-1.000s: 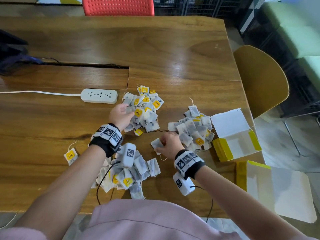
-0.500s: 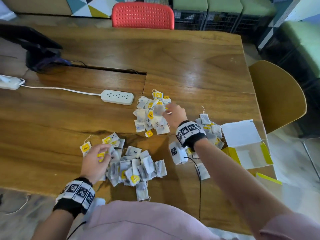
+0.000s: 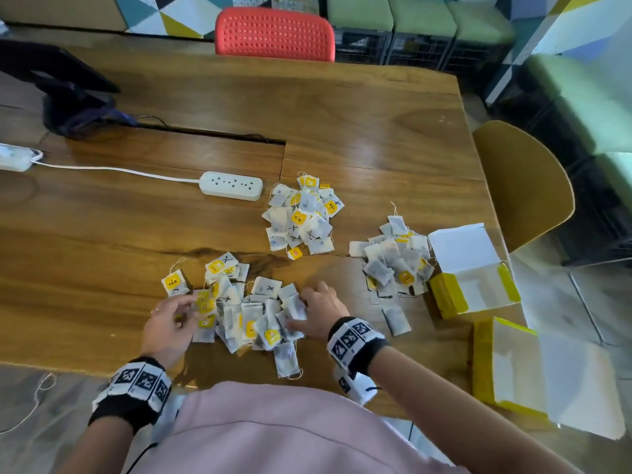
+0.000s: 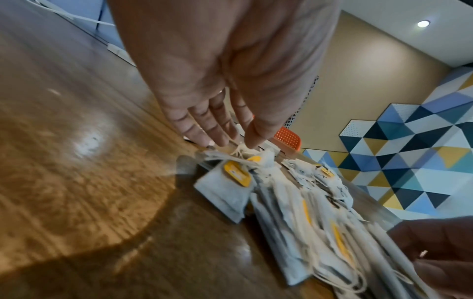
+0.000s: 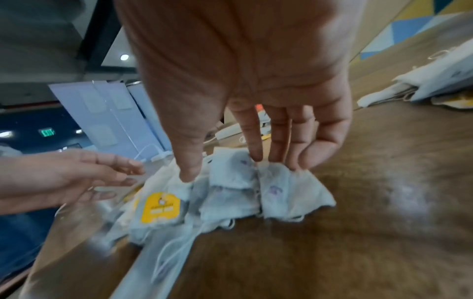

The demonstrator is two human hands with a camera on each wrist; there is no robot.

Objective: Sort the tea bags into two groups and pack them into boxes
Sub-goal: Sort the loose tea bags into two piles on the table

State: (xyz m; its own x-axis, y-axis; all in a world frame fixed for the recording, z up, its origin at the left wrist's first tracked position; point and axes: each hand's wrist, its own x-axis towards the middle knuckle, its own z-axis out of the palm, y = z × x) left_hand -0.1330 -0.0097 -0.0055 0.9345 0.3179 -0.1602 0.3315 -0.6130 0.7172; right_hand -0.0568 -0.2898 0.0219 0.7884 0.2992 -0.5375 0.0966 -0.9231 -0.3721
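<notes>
Tea bags (image 3: 239,316) in the near pile, both hands in at six o'clock on the table (image 3: 359,124).
Left hand (image 3: 167,326) hovers at the pile's nine o'clock edge, fingers relaxed and holding nothing; right hand (image 3: 319,311) at three o'clock presses straight fingertips (image 5: 256,155) onto the bags. Two sorted piles wait at twelve (image 3: 302,213) and two o'clock (image 3: 393,265), beside the open box (image 3: 472,271). My read: slide one bag free at a time and mind the strings, which look ready to tangle.
</notes>
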